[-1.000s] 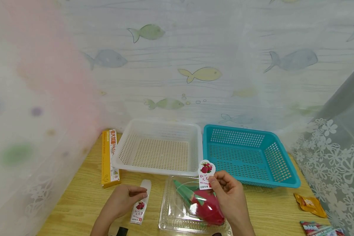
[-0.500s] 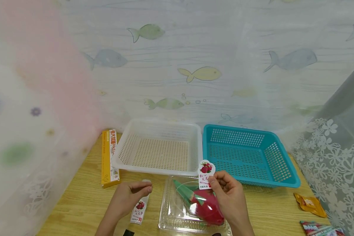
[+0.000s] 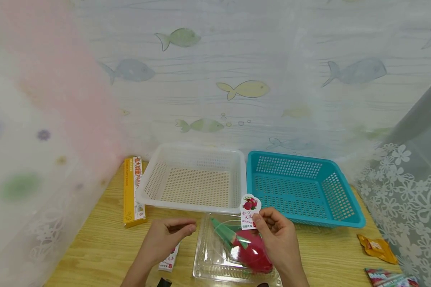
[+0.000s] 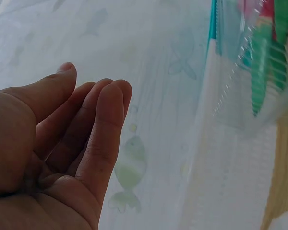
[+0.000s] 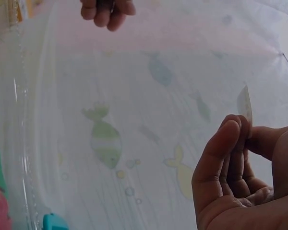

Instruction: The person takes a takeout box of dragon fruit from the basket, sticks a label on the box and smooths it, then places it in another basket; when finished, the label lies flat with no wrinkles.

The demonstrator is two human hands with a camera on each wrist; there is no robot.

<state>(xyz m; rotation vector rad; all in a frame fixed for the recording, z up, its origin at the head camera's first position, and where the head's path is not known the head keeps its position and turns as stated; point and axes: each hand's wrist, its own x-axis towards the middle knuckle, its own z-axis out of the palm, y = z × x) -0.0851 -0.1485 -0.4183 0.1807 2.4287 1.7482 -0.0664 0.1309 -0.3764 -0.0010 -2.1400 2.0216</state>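
My right hand (image 3: 278, 235) pinches a white scalloped label (image 3: 249, 204) with a red dragon fruit picture between thumb and fingers. In the right wrist view that label (image 5: 246, 110) is seen nearly edge-on. Below it lies a clear plastic clamshell box (image 3: 205, 261), lid down, with a red dragon fruit (image 3: 251, 255) with green leaves inside. To the box's left, my left hand (image 3: 165, 239) is raised with nothing in it; its fingers (image 4: 101, 139) are slightly bent, the thumb apart from them. Partly hidden beneath it on the table is a paper strip (image 3: 167, 262) printed with a similar label.
Behind the box stand a white basket (image 3: 194, 208) and a teal basket (image 3: 344, 223), side by side. A yellow pasta box (image 3: 129, 195) lies at left. An orange packet (image 3: 377, 249) and a striped packet (image 3: 389, 278) lie at right on the wooden table (image 3: 93, 247).
My left hand has moved right and away from the top of the paper strip, toward the clear box. My right hand keeps the label in nearly the same place.
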